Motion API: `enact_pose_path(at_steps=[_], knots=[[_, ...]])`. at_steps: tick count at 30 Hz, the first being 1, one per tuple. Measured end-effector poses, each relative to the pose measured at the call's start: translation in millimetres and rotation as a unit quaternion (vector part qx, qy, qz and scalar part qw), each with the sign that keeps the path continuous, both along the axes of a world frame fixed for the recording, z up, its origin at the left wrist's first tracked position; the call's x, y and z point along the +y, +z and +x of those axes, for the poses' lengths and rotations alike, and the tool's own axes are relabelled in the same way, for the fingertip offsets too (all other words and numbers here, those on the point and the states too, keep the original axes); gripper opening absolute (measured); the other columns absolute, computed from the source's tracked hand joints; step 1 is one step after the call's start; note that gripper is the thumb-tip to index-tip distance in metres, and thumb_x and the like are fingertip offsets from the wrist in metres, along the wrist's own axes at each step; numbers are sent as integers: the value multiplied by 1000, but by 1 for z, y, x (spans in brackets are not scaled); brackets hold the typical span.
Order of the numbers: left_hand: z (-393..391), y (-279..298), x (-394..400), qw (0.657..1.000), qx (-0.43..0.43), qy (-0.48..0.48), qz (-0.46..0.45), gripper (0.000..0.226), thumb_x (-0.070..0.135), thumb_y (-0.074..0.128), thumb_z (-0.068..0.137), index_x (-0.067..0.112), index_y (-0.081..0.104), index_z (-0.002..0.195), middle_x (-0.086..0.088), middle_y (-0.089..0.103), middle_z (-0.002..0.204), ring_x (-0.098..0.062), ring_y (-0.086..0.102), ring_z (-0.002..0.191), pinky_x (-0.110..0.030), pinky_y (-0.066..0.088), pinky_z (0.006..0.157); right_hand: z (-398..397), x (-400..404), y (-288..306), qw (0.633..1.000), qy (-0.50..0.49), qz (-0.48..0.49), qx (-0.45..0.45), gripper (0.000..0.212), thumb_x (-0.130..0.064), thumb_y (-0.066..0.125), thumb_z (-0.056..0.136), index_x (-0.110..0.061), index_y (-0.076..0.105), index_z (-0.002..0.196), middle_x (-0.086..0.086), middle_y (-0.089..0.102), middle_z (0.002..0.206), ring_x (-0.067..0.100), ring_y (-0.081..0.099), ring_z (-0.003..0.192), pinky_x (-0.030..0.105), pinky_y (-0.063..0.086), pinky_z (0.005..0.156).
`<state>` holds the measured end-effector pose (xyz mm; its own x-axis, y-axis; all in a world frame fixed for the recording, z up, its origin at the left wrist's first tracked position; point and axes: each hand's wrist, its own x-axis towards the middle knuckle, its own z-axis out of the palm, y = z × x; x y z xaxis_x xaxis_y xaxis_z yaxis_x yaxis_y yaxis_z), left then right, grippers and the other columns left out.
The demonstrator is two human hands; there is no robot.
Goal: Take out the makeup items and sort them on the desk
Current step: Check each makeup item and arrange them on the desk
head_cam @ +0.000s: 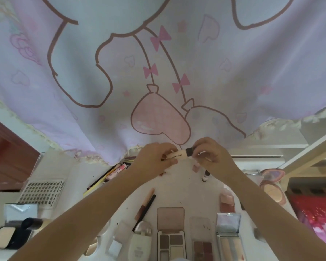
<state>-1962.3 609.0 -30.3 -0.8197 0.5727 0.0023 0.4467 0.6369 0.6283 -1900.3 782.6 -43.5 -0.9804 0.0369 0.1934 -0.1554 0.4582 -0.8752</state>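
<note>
A cream concealer tube point(178, 153) with a dark cap is held level above the white desk point(184, 187). My left hand point(154, 157) pinches its cream end. My right hand point(209, 153) grips the dark cap end. Under my hands lie pencils and slim tubes point(109, 174), a small dark-capped tube point(206, 175) and a pink lip stick with a black pencil point(146, 204). Along the near edge stand open eyeshadow palettes point(170, 230), point(202, 240), a silver-lidded palette point(228, 234) and a white bottle point(142, 238).
A pastel cartoon curtain point(158, 72) hangs over the desk's far edge. At left lie a sheet of false lashes point(42, 191), a silver box point(21, 209) and a black powder compact point(6, 238). Round blush compacts point(273, 183) sit at right beside a wooden rail.
</note>
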Motion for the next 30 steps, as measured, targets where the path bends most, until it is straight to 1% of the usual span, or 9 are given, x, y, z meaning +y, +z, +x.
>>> enact_pose_path(at_steps=[3,6,9,12,15,19,26,28,30], knots=[[5,-7,-2,990,136,-21,-33,29,27,50,92,19,58,119,-4,63,99,-10,45,85,-13,30,60,2,-2,5,990,-21,-93,-109,18,-13,60,86,-29,51,82,-8,62,78,1,61,51,16,50,52],[10,-14,-3,959,278,-54,-7,27,24,50,83,9,71,93,-2,70,76,-11,52,74,-12,35,59,0,-3,5,975,-29,-77,-208,26,-25,45,94,-17,52,71,-2,61,53,6,50,34,23,41,43],[7,-35,-6,922,379,-69,46,27,23,48,74,6,69,75,-2,70,65,-10,52,68,-26,37,72,3,-5,5,984,-11,-57,-168,22,-10,51,91,-18,52,71,-2,59,58,1,49,37,16,40,44],[7,-41,-7,901,426,-69,48,20,19,50,76,6,65,78,-5,70,67,-20,64,58,-29,38,75,6,-4,1,990,5,-41,-135,33,5,58,82,-27,52,76,-9,59,73,-9,57,55,5,43,53],[7,-46,-7,893,438,-75,66,11,17,50,78,10,52,86,-6,70,68,-21,64,59,-29,39,76,6,-7,-3,981,-8,-89,-174,24,-3,58,85,-26,51,80,-8,60,74,-4,58,51,9,45,50],[7,-56,-9,896,430,-75,85,15,19,52,77,9,52,88,-7,69,66,-20,63,58,-28,40,74,4,-10,-3,974,-15,-42,-221,29,-21,45,95,-19,49,66,-8,56,41,1,44,32,11,38,41],[9,-65,-11,933,351,-12,85,29,23,53,75,0,70,81,-6,68,64,-12,42,73,-24,38,73,9,-9,-8,987,32,-27,-153,31,-4,58,85,-31,46,92,-10,51,93,-3,56,69,7,44,52],[11,-64,-10,933,349,-9,88,29,23,52,75,0,70,79,-5,67,62,-12,41,72,-24,38,73,6,-11,-8,980,26,-61,-190,18,-15,52,90,-27,44,101,-9,55,90,0,59,62,9,47,50],[11,-65,-9,932,351,-14,94,26,23,53,74,4,68,81,-5,66,61,-12,40,72,-23,38,72,4,-11,-10,975,13,-63,-211,9,-20,43,95,-23,50,90,-4,59,73,1,55,46,11,44,45]])
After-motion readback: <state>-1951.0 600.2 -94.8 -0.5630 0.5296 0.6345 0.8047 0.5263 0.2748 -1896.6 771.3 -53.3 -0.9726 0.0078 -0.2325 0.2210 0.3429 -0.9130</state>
